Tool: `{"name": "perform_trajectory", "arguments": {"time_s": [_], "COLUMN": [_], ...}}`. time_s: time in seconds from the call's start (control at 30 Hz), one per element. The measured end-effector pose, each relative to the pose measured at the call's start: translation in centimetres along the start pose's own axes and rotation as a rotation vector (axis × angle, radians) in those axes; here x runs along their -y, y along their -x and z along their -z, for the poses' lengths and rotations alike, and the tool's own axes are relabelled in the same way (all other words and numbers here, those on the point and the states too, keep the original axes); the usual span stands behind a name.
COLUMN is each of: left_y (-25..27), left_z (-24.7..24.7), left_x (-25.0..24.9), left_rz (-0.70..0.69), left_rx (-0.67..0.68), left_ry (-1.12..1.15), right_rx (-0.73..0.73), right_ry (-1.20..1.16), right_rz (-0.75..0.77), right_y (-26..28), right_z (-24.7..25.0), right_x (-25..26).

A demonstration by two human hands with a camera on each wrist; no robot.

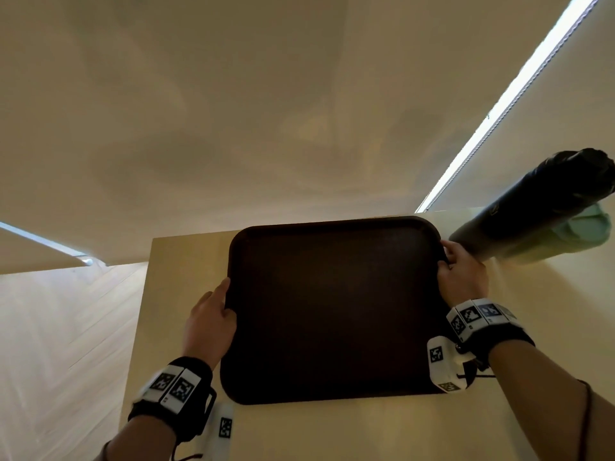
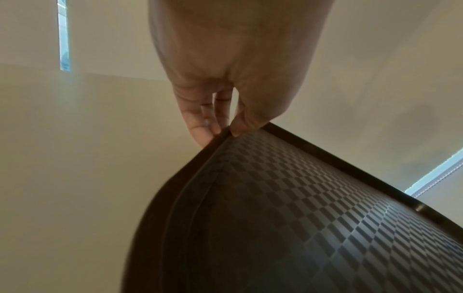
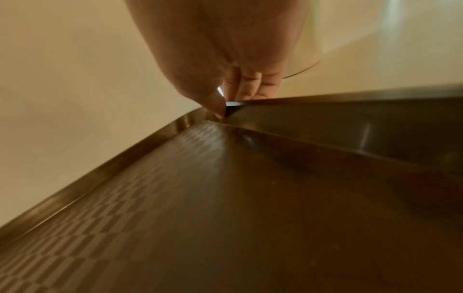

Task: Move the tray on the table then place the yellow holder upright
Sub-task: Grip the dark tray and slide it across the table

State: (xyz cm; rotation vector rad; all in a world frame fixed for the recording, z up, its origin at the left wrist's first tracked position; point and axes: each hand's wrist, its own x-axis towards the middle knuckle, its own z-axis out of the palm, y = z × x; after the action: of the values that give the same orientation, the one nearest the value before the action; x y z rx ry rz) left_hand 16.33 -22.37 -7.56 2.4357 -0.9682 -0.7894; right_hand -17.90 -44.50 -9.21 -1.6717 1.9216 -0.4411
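A dark brown tray [image 1: 332, 311] with a checkered textured floor [image 2: 300, 228] lies over the pale wooden table [image 1: 186, 261]. My left hand [image 1: 213, 314] pinches its left rim, thumb on top and fingers [image 2: 200, 130] beneath. My right hand [image 1: 461, 271] grips the far right corner of the rim [image 3: 325, 101], thumb inside and fingers outside. No yellow holder shows in any view; a pale yellowish cylinder [image 3: 305, 39] stands behind my right fingers.
A tall black cylinder [image 1: 539, 204] with a pale green object [image 1: 589, 227] beside it stands at the table's right, close to my right hand. The table's left edge drops to a light wooden floor [image 1: 66, 344]. Cream blinds [image 1: 233, 111] hang behind.
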Motion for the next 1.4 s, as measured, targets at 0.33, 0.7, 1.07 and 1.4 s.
{"name": "perform_trajectory", "arguments": {"time_s": [0.33,0.7,1.07,1.4], "left_y": [0.1,0.1,0.1,1.2], "left_z": [0.0,0.0,0.1,1.1], "left_x": [-0.6,-0.4,-0.2,-1.5], "left_rz": [0.005,-0.002,-0.010,-0.042], "left_rx": [-0.029,-0.035,-0.041,-0.123], "left_ry": [-0.009,-0.018,-0.041,-0.181], "right_rx": [-0.001,0.026,0.018,-0.023], "right_ry": [0.039,0.154,0.183,0.021], "right_rz": [-0.001,0.025,0.038,0.020], "right_y": [-0.4,-0.9,-1.0,3.0], "right_z": [-0.5,-0.5,-0.7,1.9], "right_x": [0.7,1.4,1.6,0.4]}}
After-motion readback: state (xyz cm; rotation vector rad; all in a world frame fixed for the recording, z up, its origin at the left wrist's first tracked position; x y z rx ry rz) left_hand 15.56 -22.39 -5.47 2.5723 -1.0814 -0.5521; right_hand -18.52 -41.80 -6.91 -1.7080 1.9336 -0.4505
